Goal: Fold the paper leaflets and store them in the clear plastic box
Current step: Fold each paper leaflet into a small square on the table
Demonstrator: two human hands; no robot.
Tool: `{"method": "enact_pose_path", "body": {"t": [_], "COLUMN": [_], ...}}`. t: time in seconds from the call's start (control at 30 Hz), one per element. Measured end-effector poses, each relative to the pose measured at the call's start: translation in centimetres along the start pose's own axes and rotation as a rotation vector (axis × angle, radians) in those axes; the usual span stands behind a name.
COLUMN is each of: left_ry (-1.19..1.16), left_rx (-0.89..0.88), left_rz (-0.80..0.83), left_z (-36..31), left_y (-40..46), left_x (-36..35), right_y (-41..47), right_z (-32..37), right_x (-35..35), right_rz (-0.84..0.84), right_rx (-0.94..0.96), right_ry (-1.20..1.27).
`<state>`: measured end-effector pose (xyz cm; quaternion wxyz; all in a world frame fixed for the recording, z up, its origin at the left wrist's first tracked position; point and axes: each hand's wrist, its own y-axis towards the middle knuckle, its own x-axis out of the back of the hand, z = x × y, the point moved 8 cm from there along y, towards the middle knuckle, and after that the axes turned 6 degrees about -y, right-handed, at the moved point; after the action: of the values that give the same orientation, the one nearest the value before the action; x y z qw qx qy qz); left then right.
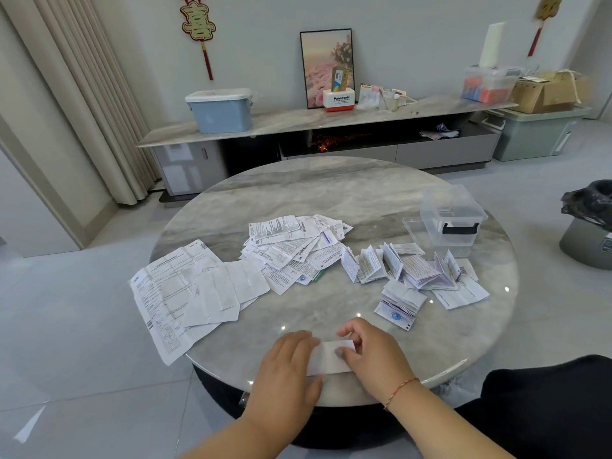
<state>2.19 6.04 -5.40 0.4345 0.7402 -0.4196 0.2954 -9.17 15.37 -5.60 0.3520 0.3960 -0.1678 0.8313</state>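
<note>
A white folded leaflet (329, 356) lies at the near edge of the round marble table (331, 190). My left hand (288, 366) lies flat on its left part, fingers straight. My right hand (371, 349) pinches its right end between thumb and curled fingers. Unfolded leaflets sit in a heap (291, 246) at the table's middle, and large flat sheets (185, 293) lie at the left. Several folded leaflets (407, 270) stand and lie at the right. The clear plastic box (453, 217) with a black handle stands at the far right, open, its lid (414, 226) beside it.
A bin with a black bag (589, 220) stands on the floor at the right. A long low cabinet (314, 120) behind the table carries a blue tub, a framed picture and boxes. My dark-clothed knee (546, 399) is at the lower right.
</note>
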Motion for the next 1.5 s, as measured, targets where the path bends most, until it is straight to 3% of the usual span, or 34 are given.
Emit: {"method": "enact_pose_path", "body": {"t": [0.1, 0.23, 0.33, 0.53, 0.7, 0.8, 0.87, 0.97, 1.1, 1.17, 1.23, 1.3, 1.4, 1.5], "left_ry": [-0.024, 0.01, -0.066, -0.211, -0.243, -0.099, -0.031, 0.067, 0.116, 0.131, 0.115, 0.019, -0.14, -0.219], "left_rx": [0.098, 0.01, -0.053, 0.076, 0.341, 0.442, 0.301, -0.03, -0.075, -0.103, -0.143, -0.138, 0.006, 0.116], "left_rz": [-0.121, -0.13, -0.032, 0.098, -0.009, -0.131, -0.24, -0.14, 0.004, 0.007, -0.027, -0.06, -0.108, -0.131], "left_z": [0.3, -1.0, -1.0, 1.6, 3.4, 3.5, 2.4, -1.0, -1.8, -1.7, -1.6, -1.5, -0.4, 0.5], "left_y": [0.8, 1.9, 1.6, -0.6, -1.5, -2.1, -2.4, -2.6, -2.7, -2.6, -2.8, -3.0, -2.9, -2.8], "left_x": [1.8, 3.0, 1.6, 0.4, 0.5, 1.3, 2.1, 0.8, -1.3, -1.7, -1.6, -1.0, 0.2, 0.5], "right_y": [0.1, -1.4, -2.8, -1.2, -0.4, 0.2, 0.3, 0.0, -1.9, -2.4, -1.7, -1.3, -2.2, -1.8], "right_z": [0.3, 3.7, 4.6, 0.7, 0.2, 0.2, 0.6, 0.7, -0.2, 0.0, -0.1, 0.3, 2.0, 2.2], "right_x": [1.2, 2.4, 1.3, 0.5, -0.4, -1.1, -1.3, -1.4, -3.0, -2.9, -0.8, 0.5, -0.4, -1.7], "right_rz": [-0.074, -0.269, -0.19, 0.131, 0.127, 0.057, 0.039, 0.057, 0.232, 0.278, 0.17, 0.213, 0.417, 0.301], "right_rx": [0.055, 0.458, 0.589, 0.314, 0.109, 0.053, 0.051, -0.027, -0.359, -0.34, -0.184, -0.008, 0.179, 0.179], "right_ry": [0.095, -0.244, -0.27, -0.141, 0.008, -0.017, -0.097, -0.159, 0.271, 0.258, 0.053, 0.073, 0.155, 0.102]}}
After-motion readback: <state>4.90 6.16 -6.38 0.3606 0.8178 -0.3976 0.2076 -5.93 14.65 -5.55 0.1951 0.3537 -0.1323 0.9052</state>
